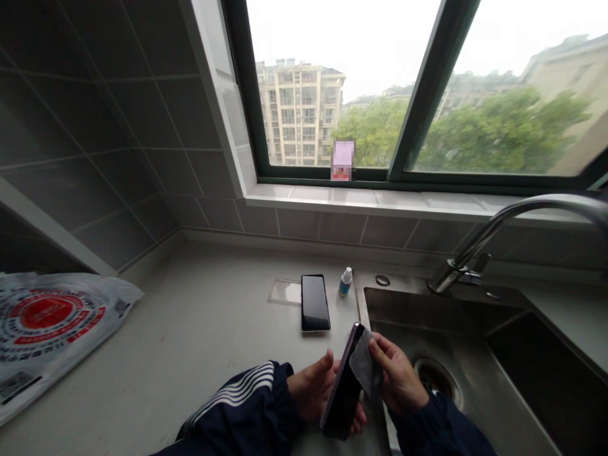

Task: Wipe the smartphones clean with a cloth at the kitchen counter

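A dark smartphone (341, 400) stands tilted over the counter's front, cradled from behind by my left hand (313, 386), whose thumb points up along its left side. My right hand (396, 367) pinches a thin grey cloth (365, 364) that lies against the upper right of the screen. Beyond my hands, a second black smartphone (315, 303) lies screen up on the counter. A clear phone case (286, 291) is partly under its left edge. Just right of that phone stands a small white bottle (345, 282) with a blue label.
The steel sink (394, 316) begins right beside my right hand, with a curved faucet (479, 237) behind it. A printed plastic bag (61, 329) lies on the pale counter (213, 316) at left. The window sill (380, 196) runs along the back.
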`<act>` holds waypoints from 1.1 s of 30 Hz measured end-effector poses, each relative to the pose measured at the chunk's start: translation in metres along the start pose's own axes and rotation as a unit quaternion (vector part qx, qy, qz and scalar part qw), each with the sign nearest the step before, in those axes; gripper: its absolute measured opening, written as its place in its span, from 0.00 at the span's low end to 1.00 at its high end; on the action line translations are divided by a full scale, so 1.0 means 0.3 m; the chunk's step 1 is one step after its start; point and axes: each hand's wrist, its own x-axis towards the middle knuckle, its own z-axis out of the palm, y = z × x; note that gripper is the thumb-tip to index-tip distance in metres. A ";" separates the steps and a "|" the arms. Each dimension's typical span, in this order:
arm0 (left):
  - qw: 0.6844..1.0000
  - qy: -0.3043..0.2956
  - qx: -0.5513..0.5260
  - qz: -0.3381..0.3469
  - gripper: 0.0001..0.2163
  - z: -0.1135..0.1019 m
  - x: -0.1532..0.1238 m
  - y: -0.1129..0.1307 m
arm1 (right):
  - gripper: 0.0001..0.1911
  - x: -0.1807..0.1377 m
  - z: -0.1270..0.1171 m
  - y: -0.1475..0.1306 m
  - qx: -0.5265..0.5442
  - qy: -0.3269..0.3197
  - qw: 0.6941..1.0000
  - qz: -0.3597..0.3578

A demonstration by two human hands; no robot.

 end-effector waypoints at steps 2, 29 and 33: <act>0.999 -0.028 0.020 -0.014 0.38 -0.003 -0.007 -0.001 | 0.20 -0.005 0.009 0.002 0.000 0.002 1.000 0.003; 0.994 -0.046 0.005 0.099 0.26 -0.009 0.029 -0.001 | 0.23 0.023 -0.038 0.014 -0.097 0.070 0.992 -0.029; 0.988 -0.002 0.031 0.153 0.23 -0.014 0.030 -0.002 | 0.24 0.035 -0.054 0.003 -0.064 0.132 0.988 -0.047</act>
